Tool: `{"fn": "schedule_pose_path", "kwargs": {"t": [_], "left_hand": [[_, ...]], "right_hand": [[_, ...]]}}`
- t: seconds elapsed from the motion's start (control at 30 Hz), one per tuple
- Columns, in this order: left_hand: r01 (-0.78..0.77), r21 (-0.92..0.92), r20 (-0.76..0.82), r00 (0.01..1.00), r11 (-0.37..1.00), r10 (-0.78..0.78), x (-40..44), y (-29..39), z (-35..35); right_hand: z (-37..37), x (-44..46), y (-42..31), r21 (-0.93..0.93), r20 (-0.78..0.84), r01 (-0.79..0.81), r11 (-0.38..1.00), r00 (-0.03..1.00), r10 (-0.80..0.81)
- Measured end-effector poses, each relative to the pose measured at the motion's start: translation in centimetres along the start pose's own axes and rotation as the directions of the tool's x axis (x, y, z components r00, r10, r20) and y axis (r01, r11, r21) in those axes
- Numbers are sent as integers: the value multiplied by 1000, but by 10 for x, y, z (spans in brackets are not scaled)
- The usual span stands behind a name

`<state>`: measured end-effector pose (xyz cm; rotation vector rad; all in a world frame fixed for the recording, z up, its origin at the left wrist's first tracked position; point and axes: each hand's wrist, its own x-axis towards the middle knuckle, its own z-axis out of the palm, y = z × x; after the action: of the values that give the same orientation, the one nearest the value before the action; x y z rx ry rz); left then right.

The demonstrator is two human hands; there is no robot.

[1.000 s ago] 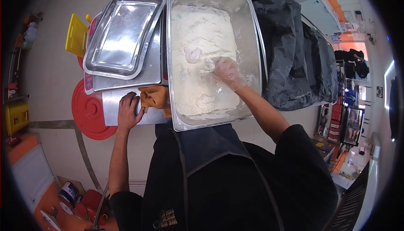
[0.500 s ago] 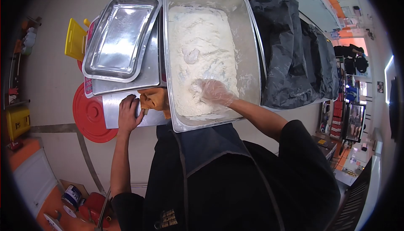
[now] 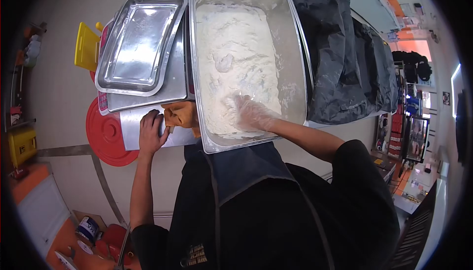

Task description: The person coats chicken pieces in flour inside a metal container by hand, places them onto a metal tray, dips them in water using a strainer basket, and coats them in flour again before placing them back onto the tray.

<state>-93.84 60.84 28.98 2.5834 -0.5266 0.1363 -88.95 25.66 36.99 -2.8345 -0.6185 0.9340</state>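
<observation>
The right hand [image 3: 252,116], in its clear glove, had moved: a second earlier it was near the middle of the white powder [image 3: 239,33], and now it was down at the near end, a little to the left of where it had been. The powder lay in a deep steel bin [image 3: 291,68], and a pale lump [image 3: 223,63] sat on top of it, well beyond the glove, just where it had been before. From where I stood, the right forearm came in low over the bin's near right rim, elbow bent out to the right, fingers pointing left and dipped into the powder. I couldn't tell how far they were curled, or whether they had hold of anything. The left hand [image 3: 152,133] had kept its place, palm down on the steel top [image 3: 130,131] left of the bin, fingers loosely bent and a little apart, gripping nothing. Its thumb lay right beside an orange cloth [image 3: 181,115]; whether the two touched, I couldn't say.
</observation>
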Motion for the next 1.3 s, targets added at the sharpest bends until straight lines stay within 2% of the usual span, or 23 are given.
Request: {"fn": "schedule_pose_path", "kwargs": {"t": [0.07,0.17,0.27,0.33,0.4,0.47,0.57,0.67,0.77,0.87,0.93,1.0,1.1,1.2,1.27,1.3], "left_hand": [[-11,3,1,1000,1000,11,2,1,-2],[-9,5,1,1000,1000,9,3,3,-2],[1,15,4,1000,1000,-1,1,2,-1],[-1,19,-1,1000,1000,1,0,2,-1],[-12,19,-15,1000,1000,12,1,4,-2],[-6,8,2,1000,1000,6,2,4,-2],[-5,7,6,1000,1000,5,2,4,-3],[-1,-3,4,1000,1000,1,3,3,-2],[-1,-4,-8,1000,1000,1,2,3,-2],[-1,-4,-8,1000,1000,1,2,3,-3],[3,-3,-2,1000,1000,-3,2,4,-2],[6,2,7,1000,1000,-6,2,3,-2],[-3,11,3,1000,1000,3,2,2,0],[3,10,3,1000,1000,-3,2,2,0],[-1,7,3,1000,1000,1,2,3,-2],[-4,4,1,1000,1000,4,3,3,-2]], "right_hand": [[13,6,1,-18,-52,17,1000,999,-18],[12,5,13,-13,-301,193,981,935,-188],[3,17,23,47,-218,114,992,971,-101],[7,37,43,-87,-159,-24,996,987,10],[-10,41,49,-19,-155,-153,988,977,148],[-65,26,37,253,-167,-259,932,937,306],[-44,33,78,30,-383,-96,995,918,100],[-37,23,98,-189,-312,10,982,948,-70],[-17,11,97,-171,-361,-38,985,932,-27],[-25,-10,45,229,-80,-259,938,955,284],[31,12,52,-37,186,-4,999,982,11],[41,9,20,194,-155,-26,981,986,56],[39,43,20,88,74,211,974,973,-218],[0,51,21,263,-209,259,929,956,-207],[-70,39,15,133,57,-95,987,994,88],[-75,39,23,106,-126,-126,986,982,139]]}}
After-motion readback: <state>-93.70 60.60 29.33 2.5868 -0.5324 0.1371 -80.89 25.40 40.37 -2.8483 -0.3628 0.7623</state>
